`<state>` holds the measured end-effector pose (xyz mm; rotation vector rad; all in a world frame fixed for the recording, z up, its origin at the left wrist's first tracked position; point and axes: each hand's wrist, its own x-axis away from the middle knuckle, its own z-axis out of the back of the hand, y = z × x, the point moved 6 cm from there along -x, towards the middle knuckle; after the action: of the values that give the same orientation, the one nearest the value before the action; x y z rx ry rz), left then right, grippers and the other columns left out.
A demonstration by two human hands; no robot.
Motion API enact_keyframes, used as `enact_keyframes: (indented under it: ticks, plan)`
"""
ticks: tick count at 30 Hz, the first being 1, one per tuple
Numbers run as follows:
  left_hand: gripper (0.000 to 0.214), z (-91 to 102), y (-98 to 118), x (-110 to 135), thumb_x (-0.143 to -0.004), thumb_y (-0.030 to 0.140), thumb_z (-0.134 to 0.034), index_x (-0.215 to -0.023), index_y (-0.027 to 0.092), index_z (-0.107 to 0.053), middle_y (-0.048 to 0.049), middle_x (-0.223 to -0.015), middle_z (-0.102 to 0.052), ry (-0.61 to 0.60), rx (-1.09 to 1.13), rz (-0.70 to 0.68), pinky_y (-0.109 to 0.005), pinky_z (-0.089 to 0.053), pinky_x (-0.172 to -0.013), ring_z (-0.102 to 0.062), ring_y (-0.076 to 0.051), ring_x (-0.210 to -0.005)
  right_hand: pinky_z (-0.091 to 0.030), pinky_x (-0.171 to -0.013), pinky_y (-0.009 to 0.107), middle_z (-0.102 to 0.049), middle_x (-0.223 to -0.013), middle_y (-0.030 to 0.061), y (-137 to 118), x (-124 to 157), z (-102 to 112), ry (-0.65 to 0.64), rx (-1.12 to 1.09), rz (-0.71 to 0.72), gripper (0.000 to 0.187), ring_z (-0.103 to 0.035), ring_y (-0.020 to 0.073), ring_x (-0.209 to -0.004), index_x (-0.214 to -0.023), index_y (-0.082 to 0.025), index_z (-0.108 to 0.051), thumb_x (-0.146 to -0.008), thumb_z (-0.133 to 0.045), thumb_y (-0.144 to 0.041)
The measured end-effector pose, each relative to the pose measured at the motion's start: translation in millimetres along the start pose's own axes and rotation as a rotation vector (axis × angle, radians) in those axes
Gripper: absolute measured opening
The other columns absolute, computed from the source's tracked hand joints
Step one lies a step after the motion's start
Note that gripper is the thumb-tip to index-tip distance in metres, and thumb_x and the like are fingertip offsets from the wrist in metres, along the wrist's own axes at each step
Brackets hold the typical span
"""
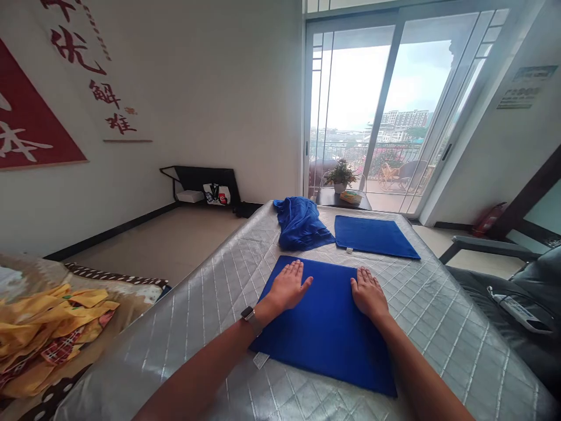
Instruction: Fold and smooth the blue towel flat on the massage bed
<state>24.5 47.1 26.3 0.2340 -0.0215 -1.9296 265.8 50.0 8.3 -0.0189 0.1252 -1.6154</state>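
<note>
Nearest blue cloth partly hidden under left hand and right hand

Lounge-like room, home or office unclear: wall banners, armchair, glass balcony doors.

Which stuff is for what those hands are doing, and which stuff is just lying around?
Seems part of the job:
- left hand and right hand, palms down
- near blue cloth, under them
- probably the farther flat blue cloth and crumpled blue cloth

Seems just lying around:
- yellow cloth heap
- potted plant
- white power strip
</note>
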Motion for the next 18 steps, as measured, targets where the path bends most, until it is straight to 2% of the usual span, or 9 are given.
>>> enact_keyframes:
  ticks: [3,5,7,8,10,12,15,18]
  plan:
    - [0.074,-9.1,71.5,-20.5,-0.103,0.057,-0.009,-0.153,0.007,-0.034,-0.0155,-0.159,-0.032,-0.072,0.106,-0.228,-0.038,-0.020,-0.122,-0.026,-0.023,-0.149,-0.014,-0.122,0.038,-0.025,-0.162,0.0124,1.5,0.6,-0.4,-0.003,0.003,0.009,0.062,-0.019,0.0217,-0.150,-0.155,-0.002,-0.026,-0.102,-0.018,-0.034]
    - [0.076,-15.2,111.1,-35.8,-0.103,0.057,-0.006,-0.153,0.007,-0.032,-0.0150,-0.159,-0.032,-0.059,0.161,-0.305,-0.037,-0.020,-0.122,-0.026,-0.021,-0.149,-0.014,-0.122,0.038,-0.023,-0.163,0.0127,2.2,1.1,-1.8,-0.019,0.020,0.034,0.062,-0.017,0.0220,-0.151,-0.155,-0.003,-0.025,-0.101,-0.019,-0.032]
    - [0.076,-22.2,134.4,-50.1,-0.103,0.057,-0.003,-0.153,0.008,-0.033,-0.0142,-0.158,-0.035,-0.030,0.184,-0.305,-0.037,-0.021,-0.121,-0.027,-0.021,-0.148,-0.015,-0.121,0.038,-0.020,-0.164,0.0120,3.0,1.4,-3.2,-0.033,0.035,0.056,0.061,-0.015,0.0219,-0.151,-0.156,-0.004,-0.024,-0.100,-0.020,-0.029]
    - [0.076,-26.1,139.1,-55.8,-0.103,0.057,-0.002,-0.152,0.008,-0.034,-0.0140,-0.158,-0.036,-0.021,0.184,-0.283,-0.038,-0.021,-0.121,-0.028,-0.021,-0.148,-0.015,-0.121,0.038,-0.020,-0.164,0.0115,3.6,1.3,-3.5,-0.035,0.038,0.058,0.061,-0.014,0.0217,-0.151,-0.156,-0.005,-0.024,-0.100,-0.019,-0.027]
    - [0.076,-33.5,135.9,-62.8,-0.103,0.056,-0.002,-0.152,0.008,-0.035,-0.0145,-0.157,-0.037,-0.018,0.173,-0.221,-0.040,-0.020,-0.122,-0.027,-0.022,-0.148,-0.015,-0.121,0.038,-0.020,-0.164,0.0116,4.0,0.9,-3.2,-0.029,0.036,0.057,0.061,-0.015,0.0217,-0.151,-0.156,-0.004,-0.024,-0.100,-0.017,-0.026]
    - [0.077,-38.3,119.0,-63.6,-0.103,0.057,-0.004,-0.151,0.006,-0.035,-0.0151,-0.158,-0.034,-0.029,0.154,-0.165,-0.040,-0.017,-0.122,-0.025,-0.023,-0.149,-0.014,-0.122,0.038,-0.022,-0.163,0.0126,3.6,0.3,-2.5,-0.026,0.023,0.047,0.062,-0.016,0.0222,-0.151,-0.155,-0.002,-0.024,-0.100,-0.016,-0.029]
    - [0.080,-37.2,72.4,-56.8,-0.101,0.061,-0.008,-0.152,0.006,-0.035,-0.0155,-0.159,-0.032,-0.028,0.122,-0.064,-0.041,-0.016,-0.123,-0.023,-0.024,-0.150,-0.013,-0.122,0.038,-0.023,-0.163,0.0122,2.5,-0.1,-0.8,-0.028,-0.010,0.024,0.063,-0.017,0.0218,-0.151,-0.155,-0.003,-0.025,-0.101,-0.017,-0.034]
    - [0.080,-29.6,11.3,-43.1,-0.101,0.062,-0.009,-0.153,0.007,-0.034,-0.0158,-0.160,-0.030,-0.023,0.085,0.073,-0.043,-0.016,-0.123,-0.022,-0.025,-0.150,-0.012,-0.122,0.037,-0.021,-0.163,0.0107,2.4,-0.2,0.4,-0.034,-0.036,0.007,0.063,-0.016,0.0205,-0.151,-0.156,-0.004,-0.025,-0.101,-0.016,-0.035]
